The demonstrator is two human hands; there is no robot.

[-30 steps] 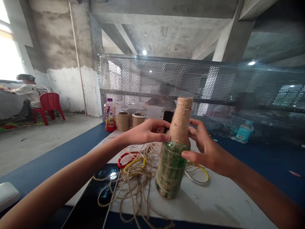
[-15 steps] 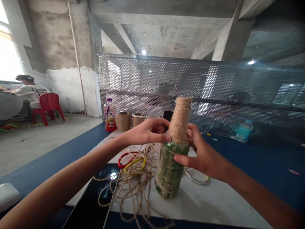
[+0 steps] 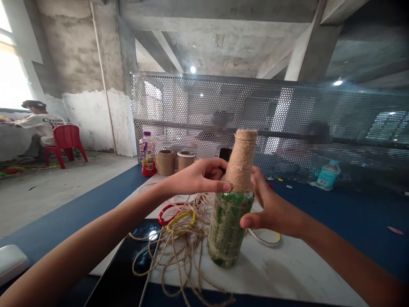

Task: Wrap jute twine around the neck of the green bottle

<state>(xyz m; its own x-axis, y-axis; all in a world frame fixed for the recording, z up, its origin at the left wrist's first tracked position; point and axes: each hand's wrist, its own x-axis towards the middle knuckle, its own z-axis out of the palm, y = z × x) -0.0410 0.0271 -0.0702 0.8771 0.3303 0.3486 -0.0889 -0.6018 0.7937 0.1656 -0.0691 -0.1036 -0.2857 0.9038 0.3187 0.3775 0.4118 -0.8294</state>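
A green bottle (image 3: 228, 230) stands slightly tilted on a white board (image 3: 281, 273). Tight rows of jute twine (image 3: 241, 166) cover its neck and shoulder, while the body shows green under tape-like patches. My left hand (image 3: 207, 177) grips the bottle's left side, thumb pressed at the lower edge of the twine and fingers partly hidden behind. From the right, my right hand (image 3: 271, 209) curves round it, fingertips behind the shoulder and thumb at the body's right edge. Loose twine (image 3: 182, 260) lies tangled left of the bottle, over scissors with red and yellow handles (image 3: 180, 222).
A dark glossy tablet-like slab (image 3: 124, 264) lies at front left. Behind are two twine spools (image 3: 165, 163), a drink bottle (image 3: 147, 155) and a perforated metal screen (image 3: 191, 102). A tape roll (image 3: 265, 237) and blue-labelled bottle (image 3: 328, 175) are right. A person (image 3: 41, 123) sits far left.
My right thumb has slid a little to the right and down across the bottle's body. The bottle seems slightly turned. My left hand has hardly moved.
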